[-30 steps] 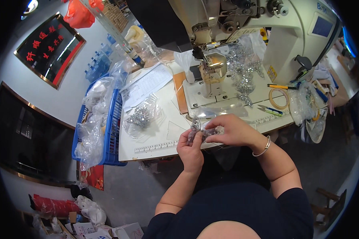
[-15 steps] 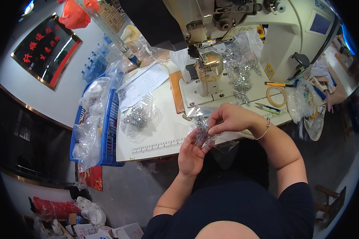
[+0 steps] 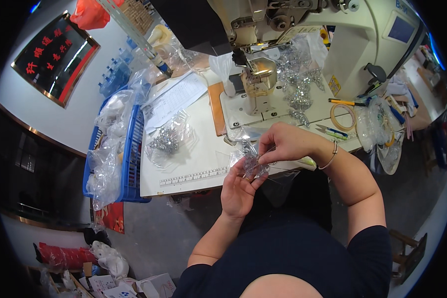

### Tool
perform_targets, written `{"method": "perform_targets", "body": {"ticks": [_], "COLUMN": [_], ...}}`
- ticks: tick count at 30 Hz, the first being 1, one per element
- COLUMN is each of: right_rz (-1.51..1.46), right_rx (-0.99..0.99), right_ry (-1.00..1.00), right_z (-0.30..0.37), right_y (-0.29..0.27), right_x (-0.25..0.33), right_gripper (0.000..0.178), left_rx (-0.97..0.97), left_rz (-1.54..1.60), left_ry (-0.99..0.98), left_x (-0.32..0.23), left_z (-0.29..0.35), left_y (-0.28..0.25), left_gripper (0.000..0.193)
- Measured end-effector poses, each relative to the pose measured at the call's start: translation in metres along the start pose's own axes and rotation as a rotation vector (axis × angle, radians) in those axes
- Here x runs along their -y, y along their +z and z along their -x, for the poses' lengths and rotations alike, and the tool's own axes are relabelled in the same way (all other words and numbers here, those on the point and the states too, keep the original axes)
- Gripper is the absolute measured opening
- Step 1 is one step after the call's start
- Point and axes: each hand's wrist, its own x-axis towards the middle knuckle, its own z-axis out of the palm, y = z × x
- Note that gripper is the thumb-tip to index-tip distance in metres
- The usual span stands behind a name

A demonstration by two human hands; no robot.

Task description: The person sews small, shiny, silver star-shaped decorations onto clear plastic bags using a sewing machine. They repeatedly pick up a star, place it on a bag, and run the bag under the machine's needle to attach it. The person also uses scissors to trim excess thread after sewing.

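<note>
The left hand (image 3: 238,196) has rolled palm-up, cradling the silvery ornament (image 3: 250,153) while the right hand (image 3: 287,143) pinches it, seemingly for finer handling.

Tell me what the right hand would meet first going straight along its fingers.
The right hand would likely meet the glittery silver piece first, then perhaps the left hand; depth is unclear.

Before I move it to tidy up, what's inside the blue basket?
Crumpled clear plastic lies uppermost in the blue basket, some hanging over the rim. Whatever is underneath is covered.
</note>
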Motion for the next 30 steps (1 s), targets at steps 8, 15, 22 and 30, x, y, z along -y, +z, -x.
{"method": "perform_targets", "body": {"ticks": [8, 15, 22, 30], "right_rz": [-0.096, -0.156, 0.285, 0.671], "right_rx": [-0.331, -0.514, -0.712, -0.419], "right_ry": [-0.037, -0.063, -0.102, -0.373], "right_z": [0.016, 0.024, 0.042, 0.033], "right_y": [0.043, 0.064, 0.048, 0.013], "right_x": [-0.001, 0.002, 0.006, 0.020], "right_gripper": [0.019, 0.016, 0.027, 0.034], "left_rx": [-0.159, -0.100, -0.063, 0.153], "left_rz": [-0.151, -0.245, -0.535, -0.870], "left_ry": [0.105, 0.165, 0.066, -0.054], "left_x": [0.005, -0.001, -0.021, -0.039], "left_z": [-0.010, -0.017, -0.024, -0.019], "left_y": [0.005, 0.002, 0.000, 0.017], "left_gripper": [0.026, 0.017, 0.028, 0.048]}}
